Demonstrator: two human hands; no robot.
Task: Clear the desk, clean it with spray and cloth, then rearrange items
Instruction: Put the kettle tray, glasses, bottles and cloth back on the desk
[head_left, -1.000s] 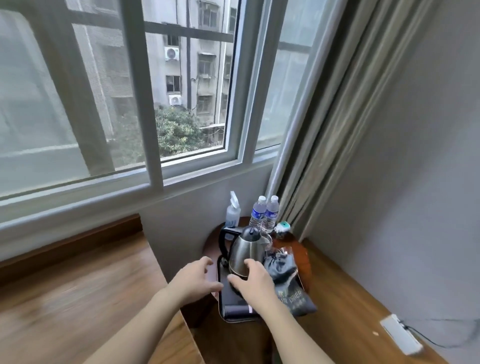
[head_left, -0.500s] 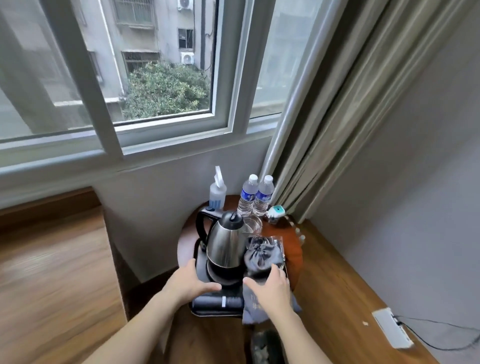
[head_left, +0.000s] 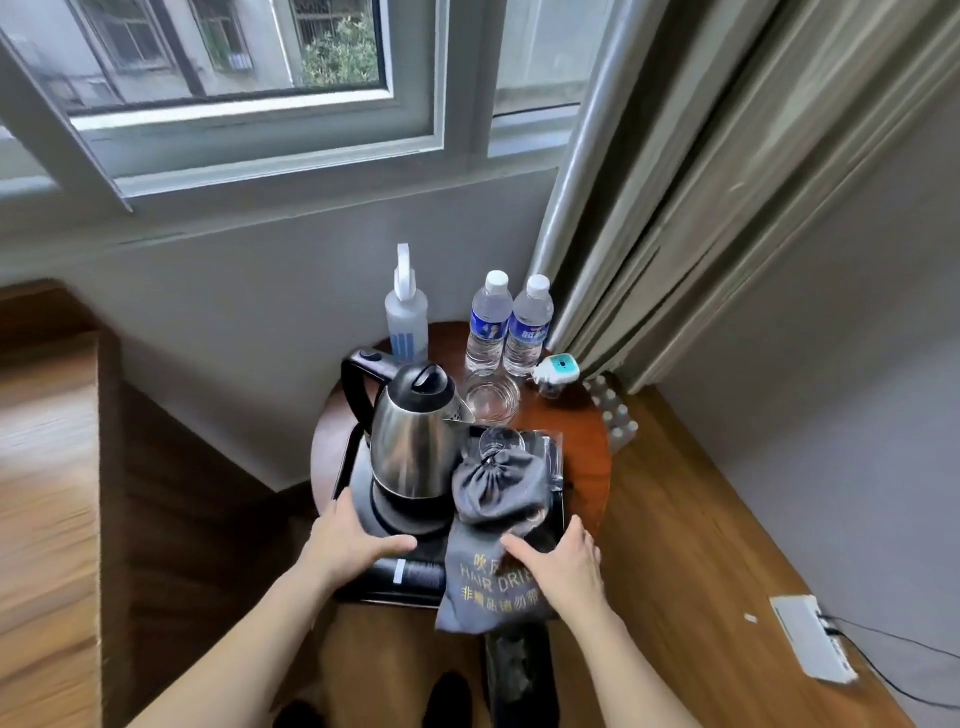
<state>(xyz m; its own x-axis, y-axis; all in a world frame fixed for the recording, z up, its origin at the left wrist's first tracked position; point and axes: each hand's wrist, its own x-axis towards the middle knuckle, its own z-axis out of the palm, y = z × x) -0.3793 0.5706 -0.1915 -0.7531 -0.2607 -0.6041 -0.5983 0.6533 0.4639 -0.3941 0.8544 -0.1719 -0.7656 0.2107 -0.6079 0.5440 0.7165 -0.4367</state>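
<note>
Here the tray (head_left: 363, 592) on the round worktop (head_left: 582, 431) is gripped at both near corners, left hand (head_left: 345, 545) and right hand (head_left: 563, 566) fingers curled over its rim, and if tilted, the kettle (head_left: 415, 436) may be toppled.

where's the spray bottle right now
In the head view the spray bottle stands at the back left of the round table, against the wall under the window, behind the kettle and left of the two water bottles.
</note>
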